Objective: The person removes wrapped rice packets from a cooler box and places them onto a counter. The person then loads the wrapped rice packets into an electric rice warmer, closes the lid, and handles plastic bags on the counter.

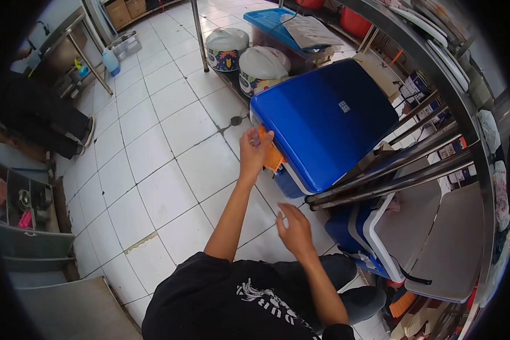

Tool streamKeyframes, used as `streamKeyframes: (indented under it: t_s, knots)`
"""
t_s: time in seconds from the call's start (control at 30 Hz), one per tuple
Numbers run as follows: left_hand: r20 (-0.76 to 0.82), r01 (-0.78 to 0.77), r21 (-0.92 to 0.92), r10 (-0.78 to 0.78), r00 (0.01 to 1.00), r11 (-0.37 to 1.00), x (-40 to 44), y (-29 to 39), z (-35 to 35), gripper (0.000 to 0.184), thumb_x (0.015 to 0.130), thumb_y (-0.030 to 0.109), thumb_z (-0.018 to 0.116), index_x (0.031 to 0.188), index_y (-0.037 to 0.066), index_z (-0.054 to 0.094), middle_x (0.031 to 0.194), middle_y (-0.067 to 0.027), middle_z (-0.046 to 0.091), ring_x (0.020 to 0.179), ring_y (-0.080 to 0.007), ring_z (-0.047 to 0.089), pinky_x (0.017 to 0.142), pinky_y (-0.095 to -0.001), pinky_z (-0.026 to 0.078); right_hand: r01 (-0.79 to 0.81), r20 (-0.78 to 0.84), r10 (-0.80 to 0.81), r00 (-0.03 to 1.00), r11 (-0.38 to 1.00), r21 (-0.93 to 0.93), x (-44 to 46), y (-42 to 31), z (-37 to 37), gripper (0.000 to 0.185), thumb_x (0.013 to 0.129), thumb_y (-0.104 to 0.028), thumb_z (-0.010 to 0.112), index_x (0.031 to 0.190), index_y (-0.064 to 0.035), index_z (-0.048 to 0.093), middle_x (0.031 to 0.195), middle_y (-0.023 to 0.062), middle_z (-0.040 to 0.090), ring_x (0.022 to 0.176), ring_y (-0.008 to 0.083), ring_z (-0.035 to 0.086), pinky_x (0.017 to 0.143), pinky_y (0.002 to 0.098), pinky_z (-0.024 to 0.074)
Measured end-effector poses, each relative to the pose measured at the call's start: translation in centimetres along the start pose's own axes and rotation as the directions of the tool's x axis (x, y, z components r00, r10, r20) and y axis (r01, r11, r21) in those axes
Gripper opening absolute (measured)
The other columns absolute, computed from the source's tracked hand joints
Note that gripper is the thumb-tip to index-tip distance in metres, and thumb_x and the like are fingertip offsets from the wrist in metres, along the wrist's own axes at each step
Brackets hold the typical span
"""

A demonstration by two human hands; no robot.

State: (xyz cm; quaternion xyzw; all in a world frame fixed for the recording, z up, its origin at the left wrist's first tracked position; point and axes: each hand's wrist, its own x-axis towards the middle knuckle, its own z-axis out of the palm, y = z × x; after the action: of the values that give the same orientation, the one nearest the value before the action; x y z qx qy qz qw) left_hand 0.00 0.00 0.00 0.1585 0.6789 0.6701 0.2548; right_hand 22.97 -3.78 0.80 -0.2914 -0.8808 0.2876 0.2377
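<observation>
A large cooler box with a blue lid point(328, 113) sits on the low shelf under the metal table. My left hand point(254, 152) is at the lid's near-left edge, its fingers curled around an orange cloth-like piece point(274, 159). That piece lies against the cooler's side; whether it is a cloth or part of the box I cannot tell. Lower and to the right, my right hand point(296, 228) hovers apart from the cooler, fingers spread, with nothing in it.
Beside my knees stands an open blue-and-white cooler bag point(360, 232). Two lidded patterned pots point(226, 50) and a blue-lidded plastic bin point(269, 25) stand behind the cooler. Metal table legs point(379, 173) run close on the right. A person point(39, 107) stands at the far left.
</observation>
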Motion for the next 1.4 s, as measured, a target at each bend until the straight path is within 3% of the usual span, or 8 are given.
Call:
streamKeyframes:
  t_s: [0.17,0.6,0.77,0.87,0.97,1.07,1.23,1.4]
  knots:
    - [-0.202,-0.289,-0.038,0.275,0.940,0.957,6.6,0.8,0.6,0.070,0.092,0.047,0.068,0.132,-0.009,0.053,0.126,-0.0160,0.059,0.108,-0.0242,0.058,0.096,-0.0352,0.046,-0.179,0.151,0.181,0.972,0.983,-0.032,-6.4,4.8,-5.0,0.023,0.089,-0.010,0.063,0.109,-0.0006,0.069,0.102,0.0189,0.070,0.090,0.0369,0.068,0.081,0.0437,0.0539]
    - [0.665,0.117,0.277,-0.278,0.693,0.954,18.7,11.1,3.2,0.053,0.100,0.047,0.057,0.131,0.004,0.059,0.120,-0.0062,0.067,0.102,-0.0144,0.065,0.094,-0.0272,0.052,-0.419,0.152,0.401,0.904,0.901,0.116,-13.0,6.1,-8.2,0.026,0.093,-0.016,0.060,0.114,-0.0023,0.069,0.105,0.0188,0.070,0.090,0.0374,0.069,0.084,0.0430,0.0544]
    - [0.541,-0.415,0.440,0.134,0.830,0.797,20.8,9.7,4.1,0.060,0.097,0.043,0.062,0.131,-0.006,0.057,0.119,-0.0137,0.066,0.106,-0.0198,0.062,0.090,-0.0301,0.050,-0.379,-0.036,0.389,0.921,0.911,0.163,-14.9,6.4,-15.8,0.027,0.094,-0.016,0.060,0.116,-0.0033,0.068,0.109,0.0193,0.070,0.097,0.0373,0.067,0.087,0.0432,0.0533]
    - [0.313,-0.771,0.518,0.757,0.573,0.370,13.4,9.3,4.9,0.047,0.097,0.031,0.066,0.122,-0.008,0.059,0.106,-0.0199,0.068,0.101,-0.0308,0.065,0.094,-0.0351,0.048,-0.390,-0.323,0.404,0.856,0.914,0.110,-16.0,5.9,-22.8,0.026,0.093,-0.012,0.062,0.115,-0.0012,0.068,0.107,0.0200,0.070,0.100,0.0358,0.068,0.089,0.0402,0.0528]
    - [0.429,-0.692,0.346,0.549,0.717,0.633,-6.3,11.1,8.4,0.022,0.094,0.017,0.070,0.103,-0.002,0.064,0.099,-0.0139,0.069,0.089,-0.0218,0.064,0.086,-0.0355,0.050,-0.494,-0.590,0.442,0.676,0.866,0.082,-17.4,4.4,-29.2,0.020,0.092,-0.004,0.061,0.109,0.0016,0.070,0.100,0.0164,0.073,0.094,0.0277,0.071,0.085,0.0340,0.0524]
    - [0.815,-0.720,-0.132,0.488,0.313,0.681,-19.5,11.0,15.6,0.013,0.082,0.005,0.077,0.092,0.004,0.069,0.079,-0.0051,0.070,0.079,-0.0192,0.066,0.078,-0.0313,0.050,-0.495,-0.736,0.443,0.512,0.852,0.168,-17.7,4.8,-31.3,0.018,0.094,-0.006,0.061,0.107,0.0031,0.070,0.096,0.0155,0.073,0.091,0.0232,0.071,0.082,0.0323,0.0526]
    - [0.953,-0.953,-0.239,0.233,-0.193,0.188,-23.5,5.3,39.3,0.019,0.088,0.020,0.061,0.094,0.004,0.068,0.086,-0.0132,0.073,0.079,-0.0331,0.070,0.071,-0.0432,0.054,-0.501,-0.657,0.459,0.598,0.854,0.140,-19.5,5.2,-29.0,0.019,0.092,-0.007,0.063,0.107,0.0014,0.070,0.096,0.0166,0.073,0.089,0.0266,0.071,0.080,0.0327,0.0534]
    - [0.804,-0.941,-0.326,-0.551,-0.224,-0.094,-20.0,-10.5,47.3,0.032,0.070,0.029,0.078,0.091,0.005,0.076,0.098,-0.0133,0.075,0.095,-0.0257,0.072,0.081,-0.0408,0.055,-0.513,-0.702,0.466,0.538,0.842,0.165,-21.4,3.1,-28.7,0.015,0.092,-0.003,0.062,0.103,0.0027,0.070,0.089,0.0142,0.072,0.081,0.0243,0.070,0.075,0.0318,0.0528]
